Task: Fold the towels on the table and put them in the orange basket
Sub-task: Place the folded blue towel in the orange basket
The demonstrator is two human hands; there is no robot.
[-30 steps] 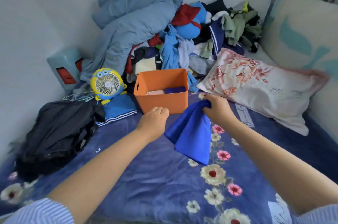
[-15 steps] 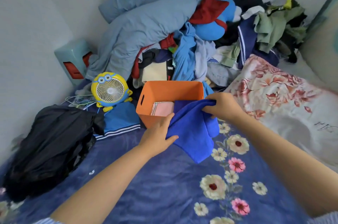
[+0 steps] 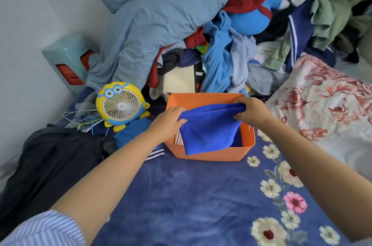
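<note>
Head view: a blue towel (image 3: 209, 127) is held over the orange basket (image 3: 209, 154) by both hands. The left hand (image 3: 167, 122) grips the left top corner of the towel with curled fingers, and the right hand (image 3: 251, 112) pinches the right top corner in the same way. The upper edge of the towel is stretched between the two hands above the opening of the basket, and the lower part hangs down across the near wall of the basket, partly inside and partly over the rim. Under the towel, a pale striped cloth (image 3: 178, 138) is seen at the left inner side of the basket.

The basket stands on a dark blue blanket (image 3: 181, 195) with printed flowers, toward its far edge. Just to the left of the basket a small yellow fan (image 3: 120, 105) with cartoon eyes is placed, and some thin hangers (image 3: 80, 119) lie beside it. A black bag (image 3: 50, 161) lies at the left edge of the blanket. Behind the basket a large pile of clothes (image 3: 201, 34) is heaped against the wall. A flowered pillow (image 3: 332, 105) lies at the right. No readable writing can be made out on any of these things.
</note>
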